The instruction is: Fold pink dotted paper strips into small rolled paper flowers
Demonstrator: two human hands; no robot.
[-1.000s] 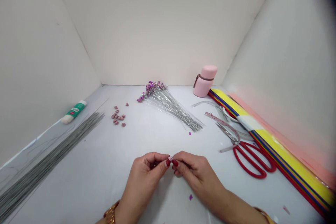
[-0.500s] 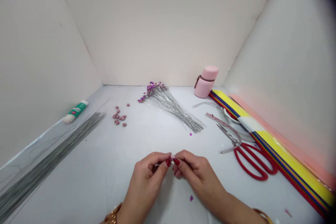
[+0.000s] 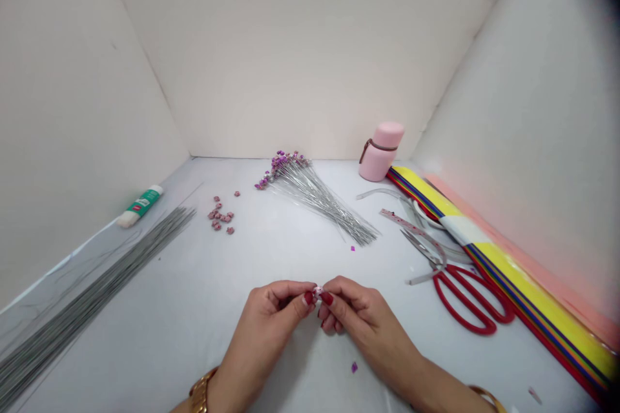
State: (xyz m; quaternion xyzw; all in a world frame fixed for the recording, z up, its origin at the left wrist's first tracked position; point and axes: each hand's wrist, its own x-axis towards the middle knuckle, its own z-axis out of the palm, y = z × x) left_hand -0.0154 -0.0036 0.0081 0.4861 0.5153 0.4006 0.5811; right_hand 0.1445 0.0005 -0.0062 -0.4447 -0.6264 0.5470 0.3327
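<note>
Between my fingertips, low in the middle of the head view, is a tiny pale pink folded piece [image 3: 318,291], mostly covered by the fingers. My left hand [image 3: 276,313] pinches it from the left with thumb and forefinger. From the other side my right hand [image 3: 356,313] grips it the same way, its other fingers curled beneath. A small purple scrap [image 3: 354,367] lies on the table below my right hand, and a smaller purple bit [image 3: 352,248] lies beyond both hands. Several little pink folded stars [image 3: 216,226] are scattered to the left.
Silver wire stems with purple tips [image 3: 320,193] lie at the back. Grey wires [image 3: 97,297] and a glue stick [image 3: 140,205] are at left. On the right are red-handled scissors [image 3: 467,297], a clear curled strip [image 3: 416,222], colored paper strips [image 3: 523,277] and a pink bottle [image 3: 380,151].
The pale piece has turned slightly between the fingertips and shows more of its light surface. Both hands stay in nearly the same place.
</note>
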